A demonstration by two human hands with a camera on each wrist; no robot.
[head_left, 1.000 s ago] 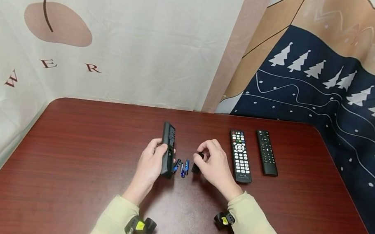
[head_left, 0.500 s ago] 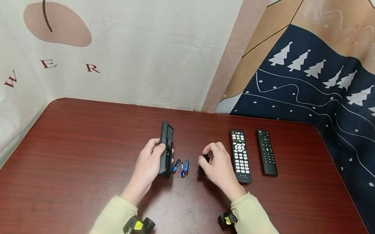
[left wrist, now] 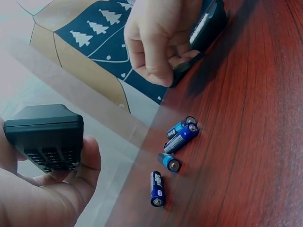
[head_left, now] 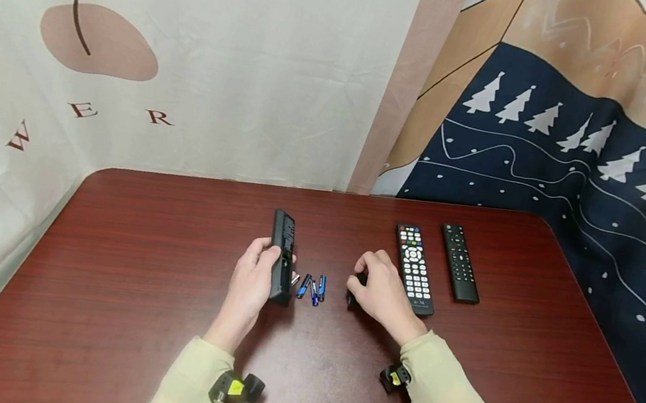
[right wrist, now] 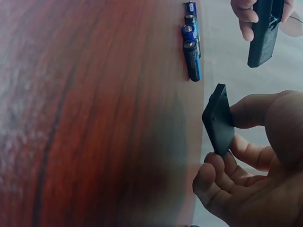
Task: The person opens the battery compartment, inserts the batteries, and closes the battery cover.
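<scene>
A black remote control (head_left: 282, 266) is held on its edge above the table in my left hand (head_left: 251, 279), thumb on the near side and fingers round the other. Its keypad faces down toward the palm in the left wrist view. My right hand (head_left: 382, 293) pinches a small black battery cover (right wrist: 219, 120) between thumb and fingertips, close over the table, left of the white-keyed remote. Between the hands several blue AA-type batteries (left wrist: 182, 138) lie loose on the wood, one of them (left wrist: 157, 189) a little apart from the others.
On the right of the dark red table (head_left: 135, 312) lie a black remote with white keys (head_left: 415, 268) and a slimmer black remote (head_left: 460, 263). Printed curtains (head_left: 254, 74) hang behind the far edge. Each wrist wears a small camera on a strap.
My right hand has moved right and slightly toward me with the battery cover. My left hand has shifted slightly left with the remote control, uncovering another battery.
</scene>
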